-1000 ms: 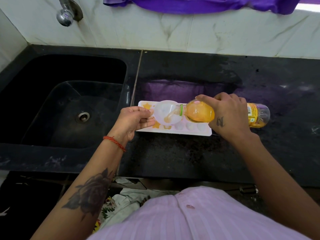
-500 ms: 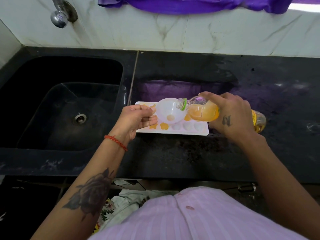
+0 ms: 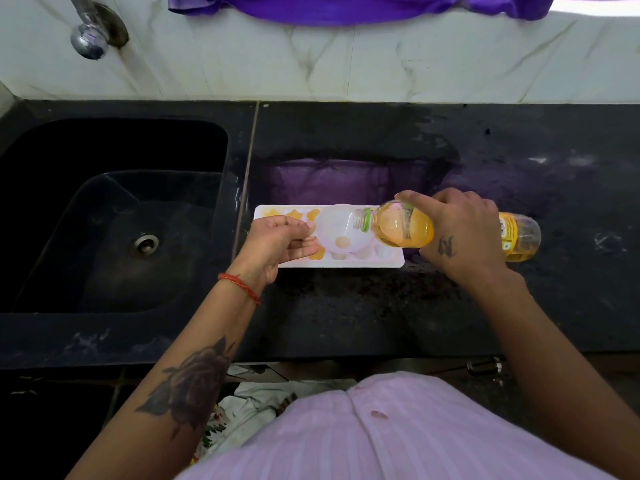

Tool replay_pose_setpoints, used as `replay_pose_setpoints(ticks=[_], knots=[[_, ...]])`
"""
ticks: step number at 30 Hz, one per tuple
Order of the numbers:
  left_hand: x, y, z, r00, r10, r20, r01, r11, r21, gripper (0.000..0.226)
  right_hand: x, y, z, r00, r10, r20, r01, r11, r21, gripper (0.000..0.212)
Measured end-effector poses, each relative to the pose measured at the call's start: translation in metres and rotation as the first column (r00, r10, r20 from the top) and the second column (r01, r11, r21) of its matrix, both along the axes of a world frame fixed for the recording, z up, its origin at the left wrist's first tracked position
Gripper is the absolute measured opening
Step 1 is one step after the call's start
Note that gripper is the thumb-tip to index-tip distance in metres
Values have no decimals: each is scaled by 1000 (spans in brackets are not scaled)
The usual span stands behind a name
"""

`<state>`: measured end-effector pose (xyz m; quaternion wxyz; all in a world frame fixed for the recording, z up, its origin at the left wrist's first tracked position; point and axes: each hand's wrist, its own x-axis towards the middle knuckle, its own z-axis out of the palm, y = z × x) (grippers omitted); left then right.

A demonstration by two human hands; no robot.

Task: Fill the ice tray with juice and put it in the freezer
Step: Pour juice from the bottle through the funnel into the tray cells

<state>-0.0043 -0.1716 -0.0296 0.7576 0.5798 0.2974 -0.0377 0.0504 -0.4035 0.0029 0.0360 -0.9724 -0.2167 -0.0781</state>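
A white ice tray (image 3: 388,262) lies on the black counter, just right of the sink. Several of its left cells hold orange juice; the cells at the right look pale. My left hand (image 3: 280,242) pinches the rim of a translucent white funnel (image 3: 337,232) held over the tray's middle. A little juice sits in the funnel's throat. My right hand (image 3: 457,233) grips a clear juice bottle (image 3: 405,226), tipped on its side with its open mouth over the funnel. Orange juice fills its neck end.
A deep black sink (image 3: 114,216) with a drain lies to the left, a chrome tap (image 3: 88,38) above it. White marble wall runs behind, with purple cloth (image 3: 346,6) hanging over it. Bare black counter (image 3: 571,161) stretches to the right.
The funnel and bottle mouth shifted slightly right along the tray. The bottle first tipped back, stopping the pour, and now lies level over the funnel again.
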Motion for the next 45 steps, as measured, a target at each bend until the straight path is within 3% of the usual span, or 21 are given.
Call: replay_pose_setpoints(ticks=[30,45], knots=[[2,4,2,1000,-8,-21,8,1000,6,9,5,0,-3,1000,6,17,-6,1000,-11,67],[5,1,8,999,-36,19,35,999,11,7,4,-5,3,999,-30,-29,33,996,84,69]])
